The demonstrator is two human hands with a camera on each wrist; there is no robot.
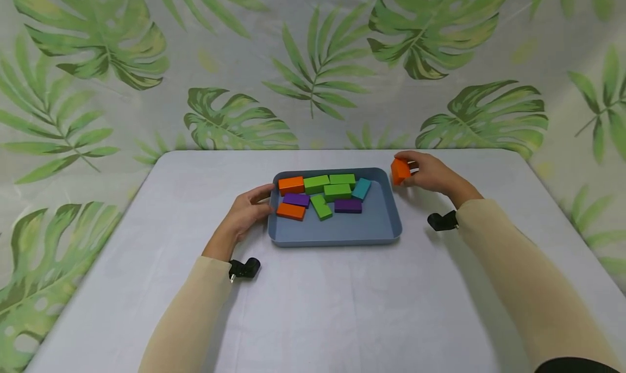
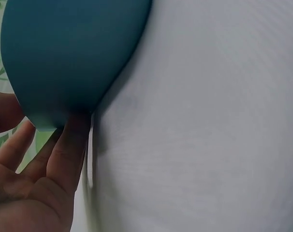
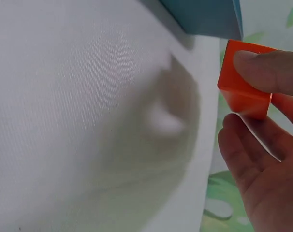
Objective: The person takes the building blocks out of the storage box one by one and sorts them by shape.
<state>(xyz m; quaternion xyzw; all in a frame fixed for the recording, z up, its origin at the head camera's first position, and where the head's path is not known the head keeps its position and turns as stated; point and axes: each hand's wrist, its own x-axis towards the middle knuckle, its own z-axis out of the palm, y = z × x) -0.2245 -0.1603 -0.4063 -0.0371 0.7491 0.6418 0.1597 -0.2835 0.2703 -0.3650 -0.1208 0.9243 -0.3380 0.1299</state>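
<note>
A blue-grey tray lies on the table, bearing several rectangular blocks. Its left rim is held by my left hand, with fingers against the outer wall in the left wrist view. Off the tray's far right corner, my right hand pinches an orange block between thumb and fingers. In the right wrist view the thumb presses on one face of this block, beside the tray wall.
In the tray are orange blocks, green blocks, purple blocks and a teal block, mostly toward the far side and left. A white cloth covers the table. Behind it hangs a leaf-patterned curtain.
</note>
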